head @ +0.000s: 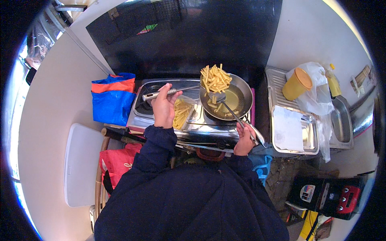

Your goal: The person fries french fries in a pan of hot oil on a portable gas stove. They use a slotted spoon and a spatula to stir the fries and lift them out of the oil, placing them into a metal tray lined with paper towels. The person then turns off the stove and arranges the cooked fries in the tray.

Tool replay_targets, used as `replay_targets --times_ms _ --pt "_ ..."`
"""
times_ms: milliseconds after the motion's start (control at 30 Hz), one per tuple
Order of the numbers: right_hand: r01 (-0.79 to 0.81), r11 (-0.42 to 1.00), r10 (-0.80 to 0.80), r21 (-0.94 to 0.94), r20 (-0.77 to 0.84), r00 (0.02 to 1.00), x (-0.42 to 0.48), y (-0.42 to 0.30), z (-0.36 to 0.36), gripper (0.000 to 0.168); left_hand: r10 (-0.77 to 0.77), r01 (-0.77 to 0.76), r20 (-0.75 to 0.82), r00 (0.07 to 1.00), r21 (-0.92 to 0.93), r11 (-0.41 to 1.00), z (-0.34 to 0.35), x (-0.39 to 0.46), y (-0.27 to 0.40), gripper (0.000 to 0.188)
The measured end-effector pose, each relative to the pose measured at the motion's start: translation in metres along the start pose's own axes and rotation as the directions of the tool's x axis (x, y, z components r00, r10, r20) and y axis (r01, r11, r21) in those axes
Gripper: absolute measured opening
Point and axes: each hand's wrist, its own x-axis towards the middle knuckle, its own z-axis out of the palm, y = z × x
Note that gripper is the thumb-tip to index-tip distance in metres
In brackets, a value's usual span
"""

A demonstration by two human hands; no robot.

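My left hand (164,111) grips the metal handle of a skimmer (150,95). Its head lies hidden under a heap of french fries (216,79) above the far left side of the frying pan (248,98). In my right hand (243,143) is the long handle of a slotted turner (232,114), whose blade is in the pan just below the heap. The pan's handle (260,135) runs beside that hand; whether they touch I cannot tell. A few loose fries (231,114) lie in the oil. Below my left wrist's right side, a clear plastic container (192,112) holds more pale fries.
The pan stands on the right burner of a gas stove (141,120). To the right, a metal tray (310,147) lined with white paper rests by a sink (342,126), near a yellow canister (294,87) and plastic bag (316,99). A blue bag (113,105) stands left.
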Motion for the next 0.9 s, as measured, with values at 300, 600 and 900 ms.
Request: replay_targets --times_ms 300,600,900 --pt "-0.009 1.000 0.009 0.013 0.046 0.999 -0.015 -0.002 -0.013 0.023 -0.008 0.008 -0.013 1.000 0.002 1.000 -0.005 0.001 -0.004 0.010" --pt "0.105 0.988 -0.086 -0.112 0.163 0.983 -0.052 -0.013 -0.018 0.025 0.002 -0.002 -0.015 1.000 -0.010 1.000 -0.005 -0.004 -0.004 0.010" --pt "0.442 0.874 -0.330 -0.203 0.419 0.846 -0.067 -0.006 -0.029 0.021 -0.002 0.002 -0.011 1.000 -0.012 1.000 -0.008 -0.008 -0.004 0.009"
